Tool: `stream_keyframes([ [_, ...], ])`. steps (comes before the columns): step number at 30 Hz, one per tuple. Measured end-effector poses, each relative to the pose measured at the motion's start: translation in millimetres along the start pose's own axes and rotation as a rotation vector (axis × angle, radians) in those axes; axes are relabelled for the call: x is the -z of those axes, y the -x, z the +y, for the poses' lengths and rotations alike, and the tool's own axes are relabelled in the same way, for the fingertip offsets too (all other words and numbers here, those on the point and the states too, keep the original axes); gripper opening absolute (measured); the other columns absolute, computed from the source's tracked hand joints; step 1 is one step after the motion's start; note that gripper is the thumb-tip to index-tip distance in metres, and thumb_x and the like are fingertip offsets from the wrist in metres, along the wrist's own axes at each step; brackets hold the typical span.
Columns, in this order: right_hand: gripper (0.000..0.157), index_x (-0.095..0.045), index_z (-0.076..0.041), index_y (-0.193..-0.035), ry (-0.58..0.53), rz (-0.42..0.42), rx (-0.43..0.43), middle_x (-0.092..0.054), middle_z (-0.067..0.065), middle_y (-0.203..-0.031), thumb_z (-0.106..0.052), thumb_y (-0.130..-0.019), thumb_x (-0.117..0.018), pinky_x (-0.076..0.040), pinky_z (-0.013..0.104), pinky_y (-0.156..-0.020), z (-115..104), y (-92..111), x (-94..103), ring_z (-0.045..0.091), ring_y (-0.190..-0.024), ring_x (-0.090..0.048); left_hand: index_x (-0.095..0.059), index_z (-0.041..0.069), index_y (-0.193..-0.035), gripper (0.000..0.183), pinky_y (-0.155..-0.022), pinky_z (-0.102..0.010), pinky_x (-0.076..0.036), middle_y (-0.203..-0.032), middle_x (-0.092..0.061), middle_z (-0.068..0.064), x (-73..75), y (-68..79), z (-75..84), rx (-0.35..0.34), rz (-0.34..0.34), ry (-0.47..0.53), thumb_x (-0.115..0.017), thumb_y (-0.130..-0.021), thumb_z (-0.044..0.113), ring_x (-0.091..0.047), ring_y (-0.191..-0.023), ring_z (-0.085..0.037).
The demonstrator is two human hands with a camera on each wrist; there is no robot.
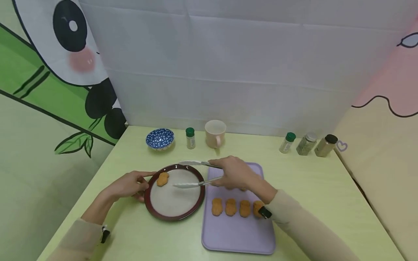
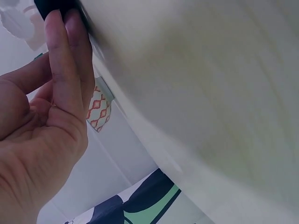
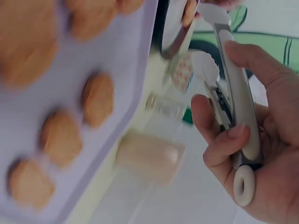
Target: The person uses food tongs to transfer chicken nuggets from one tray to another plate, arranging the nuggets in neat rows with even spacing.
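Note:
In the head view my right hand (image 1: 233, 172) grips a pair of tongs (image 3: 240, 93) with pale handles and white scalloped tips. The tongs' arms are spread, nothing between them, with the tips over the plate (image 1: 174, 219). That round plate has a dark brown rim and a pale centre. One golden-brown cookie (image 1: 162, 179) lies on it near the left rim. My left hand (image 1: 128, 186) holds the plate's left rim, its fingers at the dark edge in the left wrist view. Several similar cookies (image 1: 230, 207) lie on the purple tray (image 1: 238, 237), partly hidden under my right arm.
Along the back stand a blue patterned bowl (image 1: 160, 139), a green-capped spice jar (image 1: 190, 138) and a pale pink mug (image 1: 215, 133). Three more jars (image 1: 306, 144) stand at the back right. A white cloth (image 1: 228, 65) hangs behind the table.

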State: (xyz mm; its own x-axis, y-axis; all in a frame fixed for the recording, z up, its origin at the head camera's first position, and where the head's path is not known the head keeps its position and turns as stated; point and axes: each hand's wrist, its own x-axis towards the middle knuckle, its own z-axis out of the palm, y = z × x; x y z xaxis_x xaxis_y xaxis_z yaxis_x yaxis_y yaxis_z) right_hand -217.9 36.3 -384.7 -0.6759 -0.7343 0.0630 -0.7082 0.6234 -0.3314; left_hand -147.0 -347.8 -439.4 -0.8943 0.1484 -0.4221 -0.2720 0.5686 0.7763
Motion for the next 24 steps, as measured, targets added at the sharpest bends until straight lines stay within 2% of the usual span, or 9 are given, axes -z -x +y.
stream_keyframes([
  [5, 0.070, -0.057, -0.017, -0.132, 0.042, -0.003, -0.016, -0.063, -0.003, -0.120, -0.047, -0.072, -0.077, -0.048, 0.036, -0.081, 45, 50, 31.0, 0.013, -0.099, -0.060, -0.044, 0.014, -0.142, 0.054, -0.058, -0.038, -0.053, -0.092, -0.059, -0.016, -0.7, -0.5, 3.2, 0.011, 0.016, -0.015, -0.052, -0.091, 0.000, -0.062, -0.061, -0.026],
  [7, 0.072, -0.058, -0.017, -0.131, 0.043, -0.031, -0.038, -0.063, -0.003, -0.119, -0.053, -0.071, -0.075, -0.048, 0.037, -0.082, 60, 67, 41.1, 0.014, -0.102, -0.060, -0.044, 0.013, -0.142, 0.054, -0.058, -0.038, -0.053, -0.092, -0.059, -0.016, -0.7, 0.3, 4.4, 0.011, 0.020, -0.022, -0.052, -0.091, 0.000, -0.062, -0.061, -0.026],
  [11, 0.073, -0.059, -0.015, -0.130, 0.044, -0.079, -0.060, -0.065, -0.002, -0.113, -0.055, -0.071, -0.074, -0.049, 0.036, -0.077, 80, 90, 52.0, 0.012, -0.096, -0.062, -0.044, 0.012, -0.142, 0.054, -0.058, -0.037, -0.053, -0.092, -0.058, -0.016, 0.1, 2.3, 6.0, 0.006, 0.024, -0.022, -0.052, -0.091, 0.000, -0.062, -0.061, -0.025],
  [17, 0.065, -0.061, -0.012, -0.128, 0.048, -0.096, -0.063, -0.067, -0.001, -0.110, -0.042, -0.073, -0.078, -0.050, 0.036, -0.075, 95, 102, 50.8, 0.011, -0.091, -0.062, -0.043, 0.011, -0.143, 0.054, -0.057, -0.038, -0.053, -0.092, -0.059, -0.016, 0.3, 3.3, 3.9, -0.006, 0.018, -0.004, -0.051, -0.091, 0.000, -0.062, -0.062, -0.026],
  [24, 0.058, -0.064, -0.015, -0.124, 0.065, -0.116, -0.072, -0.068, -0.004, -0.098, -0.040, -0.073, -0.078, -0.044, 0.029, -0.062, 105, 104, 44.8, 0.006, -0.068, -0.053, -0.041, 0.012, -0.144, 0.054, -0.058, -0.038, -0.053, -0.095, -0.058, -0.017, -1.1, -1.8, -3.4, -0.009, 0.003, 0.009, -0.050, -0.091, 0.000, -0.063, -0.063, -0.027],
])
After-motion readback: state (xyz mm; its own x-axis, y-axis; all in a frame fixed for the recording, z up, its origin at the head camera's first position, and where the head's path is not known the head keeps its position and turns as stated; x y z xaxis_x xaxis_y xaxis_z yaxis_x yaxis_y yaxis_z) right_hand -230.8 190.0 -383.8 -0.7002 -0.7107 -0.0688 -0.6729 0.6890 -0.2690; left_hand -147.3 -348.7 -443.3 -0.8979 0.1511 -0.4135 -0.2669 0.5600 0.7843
